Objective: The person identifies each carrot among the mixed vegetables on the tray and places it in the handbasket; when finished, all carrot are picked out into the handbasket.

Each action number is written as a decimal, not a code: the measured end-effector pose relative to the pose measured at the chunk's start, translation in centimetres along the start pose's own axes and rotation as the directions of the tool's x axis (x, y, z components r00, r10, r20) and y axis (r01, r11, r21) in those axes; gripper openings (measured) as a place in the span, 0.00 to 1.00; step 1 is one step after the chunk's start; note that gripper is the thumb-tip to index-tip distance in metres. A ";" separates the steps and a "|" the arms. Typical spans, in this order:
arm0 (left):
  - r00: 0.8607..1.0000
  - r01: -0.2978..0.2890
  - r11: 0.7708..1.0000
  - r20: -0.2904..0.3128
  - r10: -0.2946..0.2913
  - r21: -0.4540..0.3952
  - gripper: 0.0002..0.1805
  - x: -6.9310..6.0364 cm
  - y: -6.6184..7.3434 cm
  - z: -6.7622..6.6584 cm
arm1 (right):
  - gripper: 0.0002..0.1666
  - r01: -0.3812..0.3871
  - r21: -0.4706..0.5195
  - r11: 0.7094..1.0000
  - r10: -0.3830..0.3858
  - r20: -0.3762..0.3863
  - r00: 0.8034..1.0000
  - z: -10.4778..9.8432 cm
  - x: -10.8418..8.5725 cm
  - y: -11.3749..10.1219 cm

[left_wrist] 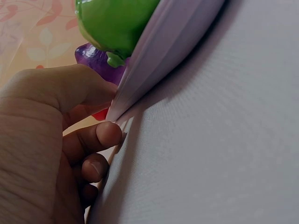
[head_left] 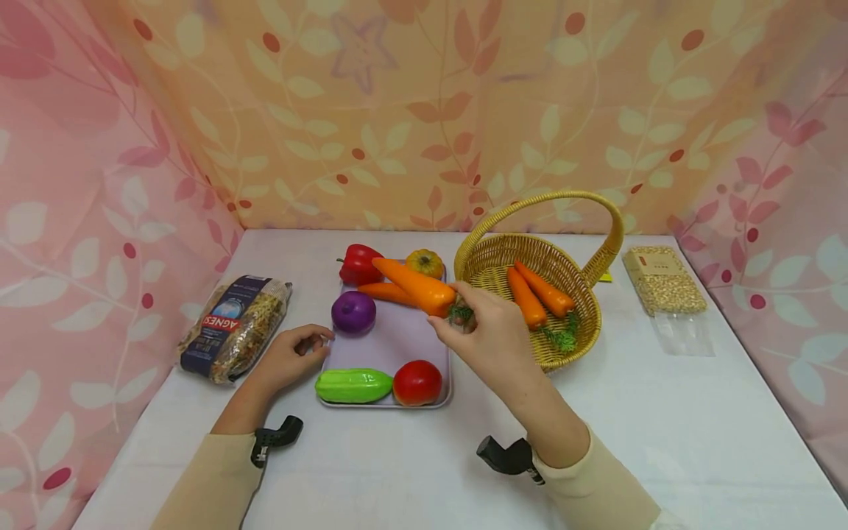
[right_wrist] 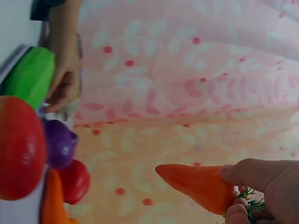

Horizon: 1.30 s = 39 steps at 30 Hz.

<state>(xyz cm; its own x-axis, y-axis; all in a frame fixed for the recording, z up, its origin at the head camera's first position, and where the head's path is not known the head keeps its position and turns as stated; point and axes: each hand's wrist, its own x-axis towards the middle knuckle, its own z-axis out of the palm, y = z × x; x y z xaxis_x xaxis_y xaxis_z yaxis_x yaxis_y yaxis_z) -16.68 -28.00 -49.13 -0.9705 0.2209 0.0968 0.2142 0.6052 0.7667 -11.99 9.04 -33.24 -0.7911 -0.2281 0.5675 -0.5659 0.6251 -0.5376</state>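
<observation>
My right hand (head_left: 486,335) pinches an orange carrot (head_left: 414,285) by its thick, leafy end and holds it over the back of the lilac tray (head_left: 391,342); its tip points left in the head view. A second carrot (head_left: 384,293) lies beneath it on the tray. Thumb and fingers of my left hand (head_left: 291,358) are curled at the tray's left rim, pinching it in the left wrist view. Around the tray lie a purple onion (head_left: 354,313), a red bell pepper (head_left: 360,265), a small yellow pumpkin (head_left: 425,263), a green ridged vegetable (head_left: 354,386) and a tomato (head_left: 417,383).
Right of the tray stands a wicker basket (head_left: 589,335) with a tall handle, two carrots (head_left: 539,293) inside. A bag of mixed grains (head_left: 232,327) lies at the left, a pack of pale grains (head_left: 665,280) at the right. Patterned cloth (head_left: 424,147) closes off the back and sides.
</observation>
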 end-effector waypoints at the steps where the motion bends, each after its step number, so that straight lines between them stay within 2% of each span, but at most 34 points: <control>1: 1.000 0.000 1.000 0.000 0.000 0.000 0.11 0.0 0.0 0.0 | 0.25 0.018 0.005 1.000 -0.018 -0.024 1.000 -0.6 -0.1 -0.1; 7: 1.000 -0.004 1.000 0.003 0.004 0.003 0.11 0.0 0.1 -0.1 | 0.27 0.064 0.032 0.997 -0.059 -0.136 0.989 -4.4 -0.7 -0.4; 11: 1.000 -0.006 1.000 0.003 0.006 0.005 0.11 -0.1 0.1 -0.1 | 0.27 0.056 0.103 0.993 -0.036 -0.191 0.981 -6.8 -1.2 -0.3; 14: 1.000 -0.011 1.000 0.004 0.011 0.007 0.11 -0.1 0.1 -0.1 | 0.29 0.025 0.159 0.987 0.011 -0.224 0.974 -8.6 -1.6 -0.1; 16: 1.000 -0.014 1.000 0.004 0.014 0.006 0.11 -0.1 0.1 -0.1 | 0.29 -0.013 0.179 0.984 0.057 -0.245 0.968 -9.8 -1.9 0.2; 19: 1.000 -0.014 1.000 0.004 0.014 0.006 0.11 -0.1 0.1 -0.1 | 0.30 -0.120 0.194 0.974 0.169 -0.264 0.949 -11.6 -2.4 0.7; 23: 1.000 -0.002 1.000 0.007 0.002 0.016 0.11 -0.1 -0.1 0.0 | 0.30 -0.269 0.178 0.947 0.311 -0.278 0.909 -14.0 -3.1 1.6; 28: 1.000 0.008 1.000 0.009 -0.008 0.025 0.11 0.0 -0.1 0.0 | 0.25 -0.365 0.119 0.923 0.384 -0.301 0.873 -16.3 -4.0 3.3; 32: 1.000 0.003 1.000 0.007 -0.003 0.021 0.11 0.0 0.0 0.0 | 0.26 -0.459 -0.005 0.888 0.443 -0.250 0.861 -17.4 -4.2 4.4; 35: 1.000 0.003 1.000 0.005 -0.003 0.021 0.11 0.0 0.0 0.0 | 0.31 -0.520 -0.099 0.848 0.506 -0.139 0.851 -17.9 -3.8 5.4; 39: 1.000 0.007 1.000 0.004 -0.007 0.019 0.11 -0.1 0.1 0.0 | 0.35 -0.548 -0.171 0.819 0.556 0.005 0.831 -17.4 -2.7 7.5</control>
<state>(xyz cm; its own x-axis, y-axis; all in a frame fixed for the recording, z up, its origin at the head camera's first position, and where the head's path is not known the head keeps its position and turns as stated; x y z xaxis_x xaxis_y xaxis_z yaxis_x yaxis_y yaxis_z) -16.58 -27.96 -49.01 -0.9715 0.2198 0.0886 0.2095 0.6213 0.7551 -10.04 27.33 -27.95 -0.9733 0.1547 0.1693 0.0095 0.7648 -0.6442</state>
